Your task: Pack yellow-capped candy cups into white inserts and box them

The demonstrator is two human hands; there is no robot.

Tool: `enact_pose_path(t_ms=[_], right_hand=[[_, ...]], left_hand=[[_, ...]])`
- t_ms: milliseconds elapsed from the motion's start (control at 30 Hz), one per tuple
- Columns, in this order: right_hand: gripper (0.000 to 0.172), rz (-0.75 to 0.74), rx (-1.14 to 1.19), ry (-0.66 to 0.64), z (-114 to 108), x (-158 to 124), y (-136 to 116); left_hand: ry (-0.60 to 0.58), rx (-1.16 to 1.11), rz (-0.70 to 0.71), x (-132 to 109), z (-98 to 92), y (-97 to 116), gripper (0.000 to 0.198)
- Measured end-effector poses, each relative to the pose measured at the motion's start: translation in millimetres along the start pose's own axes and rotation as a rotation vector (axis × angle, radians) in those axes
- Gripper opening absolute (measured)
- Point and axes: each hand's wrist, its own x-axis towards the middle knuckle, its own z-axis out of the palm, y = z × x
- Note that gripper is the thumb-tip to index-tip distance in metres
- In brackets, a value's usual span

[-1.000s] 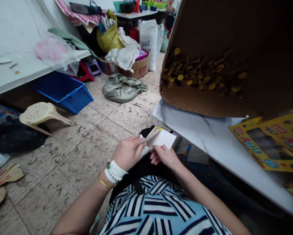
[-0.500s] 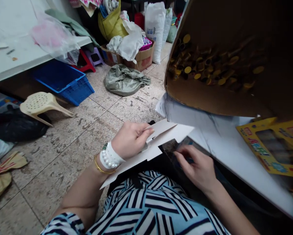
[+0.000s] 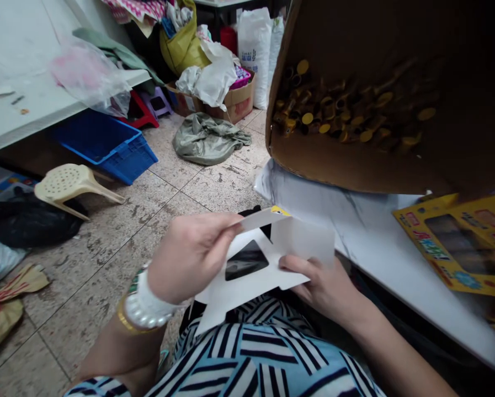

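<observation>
Card (image 3: 251,286), its flap (image 3: 259,221) pinched by the left hand (image 3: 193,253), one end held by the right hand (image 3: 319,281), seems light, creasable; best gripped clear of the window (image 3: 247,262).

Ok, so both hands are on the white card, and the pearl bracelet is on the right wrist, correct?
Not quite: the head view shows the pearl bracelet on the wrist of the left hand. That hand and the right hand are both on the white card.

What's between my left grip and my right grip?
In the head view, a folded white cardboard sheet with a dark window spans from your left grip to your right grip; both hold it.
</observation>
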Motion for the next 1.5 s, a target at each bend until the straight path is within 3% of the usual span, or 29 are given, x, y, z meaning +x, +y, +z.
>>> enact_pose_path(t_ms=[67,133,233,300,367,433,500,567,700,800,867,933,1033,1133,1200,1300,1400,1500], right_hand=[[0.017,0.019,0.041,0.024,-1.2,-6.6,3.4],[0.021,-0.028,0.111,0.012,0.0,-13.3,2.8],[0.024,-0.049,0.222,-0.085,11.0,-22.9,-3.5],[0.028,0.031,0.246,-0.128,23.0,-28.6,-7.5],[0.034,0.138,0.248,-0.113,35.4,-31.9,-8.9],[0.035,0.21,0.283,-0.035,45.9,-31.5,-7.8],[0.032,0.216,0.324,0.074,54.0,-27.7,-5.5],[0.031,0.182,0.311,0.154,60.0,-23.3,-3.2],[0.038,0.135,0.242,0.178,67.9,-24.1,-1.5],[0.04,0.147,0.268,0.099,70.5,-32.8,-3.7],[0.038,0.184,0.344,0.074,71.5,-37.2,-7.4],[0.033,0.247,0.433,0.147,72.7,-38.0,-11.8],[0.03,0.3,0.539,0.274,73.4,-32.5,-16.3],[0.046,0.38,0.666,0.278,69.6,-25.6,-17.1],[0.052,0.457,0.691,0.279,66.3,-24.6,-17.3],[0.051,0.473,0.623,0.237,65.6,-29.2,-18.8],[0.045,0.431,0.499,0.229,70.5,-34.5,-21.7],[0.043,0.396,0.388,0.275,75.5,-34.5,-24.6]], left_hand=[[0.025,0.063,0.003,-11.5,-13.5,-5.1,0.024],[-0.08,0.11,0.008,-22.2,-16.4,-16.2,0.027],[-0.304,0.118,-0.051,-31.8,-2.5,-39.4,0.03],[-0.357,0.091,-0.098,-34.2,9.2,-51.2,0.03],[-0.256,0.063,-0.107,-35.5,15.4,-53.6,0.029],[-0.041,0.039,-0.117,-37.9,15.4,-45.8,0.032],[0.17,0.012,-0.142,-42.6,14.9,-32.8,0.033],[0.246,-0.006,-0.166,-50.3,20.9,-22.0,0.03],[0.137,0.027,-0.16,-72.6,52.5,-22.4,0.027],[0.205,0.129,-0.155,-89.4,71.9,-32.5,0.007],[0.272,0.195,-0.176,-97.2,76.4,-36.3,0.014],[0.307,0.208,-0.2,-102.2,76.1,-37.2,0.02],[0.283,0.016,-0.3,-109.3,74.4,-37.7,0.016],[0.164,-0.349,-0.455,-119.9,76.9,-41.6,0.029],[0.091,-0.451,-0.488,-128.0,79.5,-44.9,0.037],[0.072,-0.31,-0.392,-137.8,80.6,-47.0,0.034],[0.174,-0.023,-0.223,-142.1,80.0,-45.9,0.028],[0.293,0.199,-0.141,-141.1,83.0,-44.6,0.033]])
